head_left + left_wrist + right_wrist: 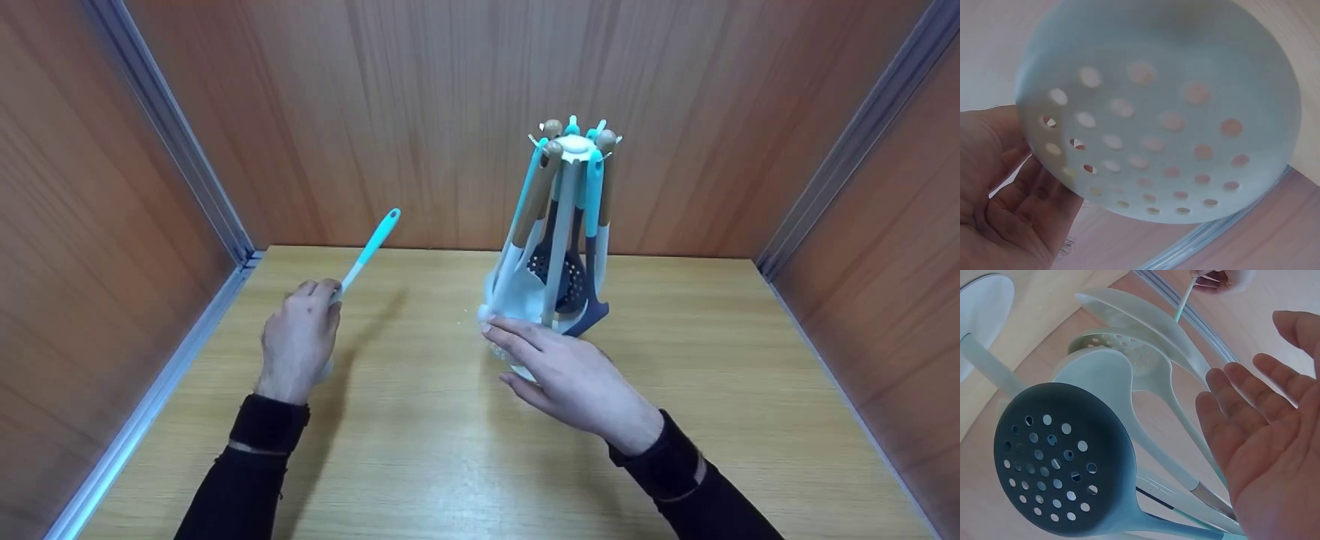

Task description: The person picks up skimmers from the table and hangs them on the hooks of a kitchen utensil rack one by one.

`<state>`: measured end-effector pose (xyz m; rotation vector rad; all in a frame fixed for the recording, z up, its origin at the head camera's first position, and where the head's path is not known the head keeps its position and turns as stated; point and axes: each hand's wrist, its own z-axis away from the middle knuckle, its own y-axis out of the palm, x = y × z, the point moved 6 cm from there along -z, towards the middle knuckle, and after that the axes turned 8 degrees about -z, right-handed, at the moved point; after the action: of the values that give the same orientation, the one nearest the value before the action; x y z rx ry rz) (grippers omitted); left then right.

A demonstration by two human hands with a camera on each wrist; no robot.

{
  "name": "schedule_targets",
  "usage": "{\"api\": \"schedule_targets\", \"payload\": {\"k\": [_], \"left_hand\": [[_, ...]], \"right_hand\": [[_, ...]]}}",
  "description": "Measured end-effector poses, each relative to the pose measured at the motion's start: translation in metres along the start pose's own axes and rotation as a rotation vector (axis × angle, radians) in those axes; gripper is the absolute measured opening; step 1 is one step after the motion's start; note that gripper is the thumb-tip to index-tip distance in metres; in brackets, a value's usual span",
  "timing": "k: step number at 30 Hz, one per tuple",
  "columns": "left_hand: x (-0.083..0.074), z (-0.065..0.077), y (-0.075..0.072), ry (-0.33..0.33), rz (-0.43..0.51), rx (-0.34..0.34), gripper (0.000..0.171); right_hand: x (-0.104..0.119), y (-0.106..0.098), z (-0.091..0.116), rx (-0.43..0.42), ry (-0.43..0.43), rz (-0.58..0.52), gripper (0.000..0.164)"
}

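Observation:
My left hand (pixel 298 337) grips a skimmer by its shaft, on the left side of the table. The skimmer's turquoise handle (pixel 381 231) tilts up and away to the right. Its pale, perforated head (pixel 1157 129) fills the left wrist view. My right hand (pixel 574 375) is held with fingers extended at the near side of a utensil stand (pixel 576 147); whether it touches the utensils cannot be told. Hanging there are a dark skimmer (pixel 1067 461), a pale skimmer (pixel 1151 365), a pale ladle (pixel 1134 312) and several others with turquoise or brown handles.
The light wooden table (pixel 420 420) is enclosed by a wood-grain back panel (pixel 420 127) and side panels, with metal strips (pixel 176 135) at the corners. In the right wrist view, the stand's round white base (pixel 985 320) shows at upper left.

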<state>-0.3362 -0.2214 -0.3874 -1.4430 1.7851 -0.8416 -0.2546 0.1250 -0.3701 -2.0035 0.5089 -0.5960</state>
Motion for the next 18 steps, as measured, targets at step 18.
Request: {"api": "schedule_targets", "payload": {"k": [18], "left_hand": [[-0.039,0.003,-0.012,0.033,0.039,-0.024,0.027]], "right_hand": [[-0.004,-0.004,0.003,-0.029,0.022,0.002,0.065]]}}
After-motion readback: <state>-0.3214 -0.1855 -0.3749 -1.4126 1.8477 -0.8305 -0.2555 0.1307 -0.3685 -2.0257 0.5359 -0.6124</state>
